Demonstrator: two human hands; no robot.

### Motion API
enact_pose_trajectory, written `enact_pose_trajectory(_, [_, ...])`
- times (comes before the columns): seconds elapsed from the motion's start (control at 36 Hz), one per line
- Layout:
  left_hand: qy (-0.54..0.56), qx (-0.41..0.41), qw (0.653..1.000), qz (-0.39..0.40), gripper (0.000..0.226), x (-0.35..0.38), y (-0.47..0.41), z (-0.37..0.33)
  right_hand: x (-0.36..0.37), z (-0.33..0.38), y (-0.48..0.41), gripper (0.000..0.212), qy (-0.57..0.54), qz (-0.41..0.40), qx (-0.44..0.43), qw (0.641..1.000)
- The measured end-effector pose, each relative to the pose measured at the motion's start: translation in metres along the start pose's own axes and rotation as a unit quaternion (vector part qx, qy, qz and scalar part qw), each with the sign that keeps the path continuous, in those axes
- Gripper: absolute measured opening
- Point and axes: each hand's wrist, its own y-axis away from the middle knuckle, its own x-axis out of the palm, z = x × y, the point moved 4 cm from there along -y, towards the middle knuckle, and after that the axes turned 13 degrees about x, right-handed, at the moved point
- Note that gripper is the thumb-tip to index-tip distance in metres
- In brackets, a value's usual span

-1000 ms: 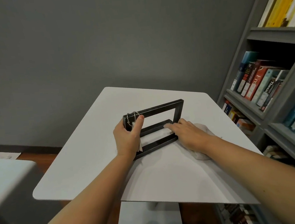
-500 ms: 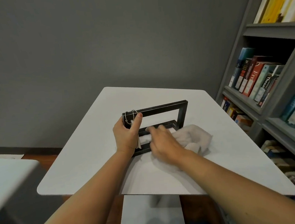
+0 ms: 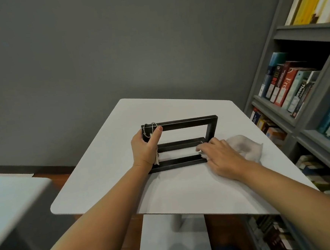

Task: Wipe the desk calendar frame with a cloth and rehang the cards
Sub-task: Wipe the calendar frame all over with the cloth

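Observation:
A black rectangular calendar frame (image 3: 187,121) stands upright on the white table (image 3: 108,164), with two metal rings (image 3: 149,128) on its top bar at the left corner. My left hand (image 3: 145,149) grips that left upright, thumb on the top bar beside the rings. A small stack of cards (image 3: 157,157) hangs by my left palm. My right hand (image 3: 220,156) presses a pale grey cloth (image 3: 244,146) against the right end of the frame's base, fingers lying flat over it. Most of the cloth bunches out to the right of the hand.
A grey bookshelf (image 3: 305,113) full of books stands close to the table's right edge. A second white surface (image 3: 11,196) sits at the lower left. A grey wall rises behind the table.
My right hand slid the cloth from the middle of the frame's base back to its right end. The left hand kept its grip on the left upright.

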Motion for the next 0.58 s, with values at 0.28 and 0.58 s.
enact_pose_trajectory(0.28, [0.004, -0.083, 0.988, 0.13, 0.041, -0.007, -0.008, 0.004, 0.005, -0.005, -0.01, 0.045, -0.121, -0.037, 0.044, 0.991])
enact_pose_trajectory(0.58, [-0.252, 0.137, 0.922, 0.259, 0.038, -0.008, -0.038, -0.039, 0.009, 0.0, -0.01, 0.033, -0.084, -0.121, 0.059, 0.987])
